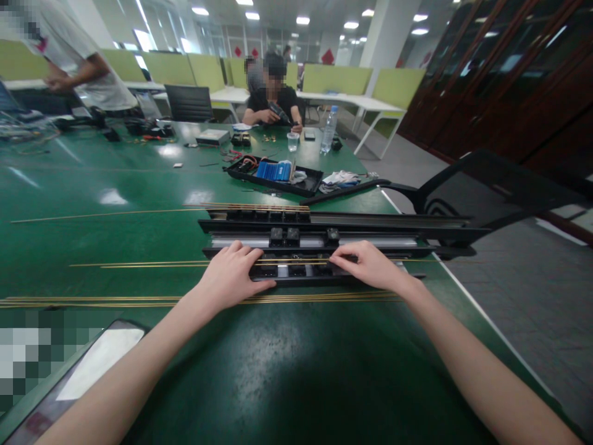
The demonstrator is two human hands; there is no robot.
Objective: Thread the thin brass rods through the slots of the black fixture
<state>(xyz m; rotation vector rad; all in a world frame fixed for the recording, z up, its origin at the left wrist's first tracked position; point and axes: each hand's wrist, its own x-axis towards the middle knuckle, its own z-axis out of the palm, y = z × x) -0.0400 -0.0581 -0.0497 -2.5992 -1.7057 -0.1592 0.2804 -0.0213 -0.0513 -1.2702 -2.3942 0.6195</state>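
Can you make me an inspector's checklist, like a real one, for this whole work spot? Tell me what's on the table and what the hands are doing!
Surface: green tabletop, shiny with light reflections.
Job's things: black rails lie side by side; square black blocks sit in them; thin gold-coloured rods run along and past them.
Clutter: black tray holding blue packs; clear cup, plastic bottle.
Hands: left hand rests on the nearest rail; right hand pinches at the rods, exact grip hidden.
Cables: tangle at far left, blurry.
Surroundings: seated person holding a power tool; yellow-green partitions behind.
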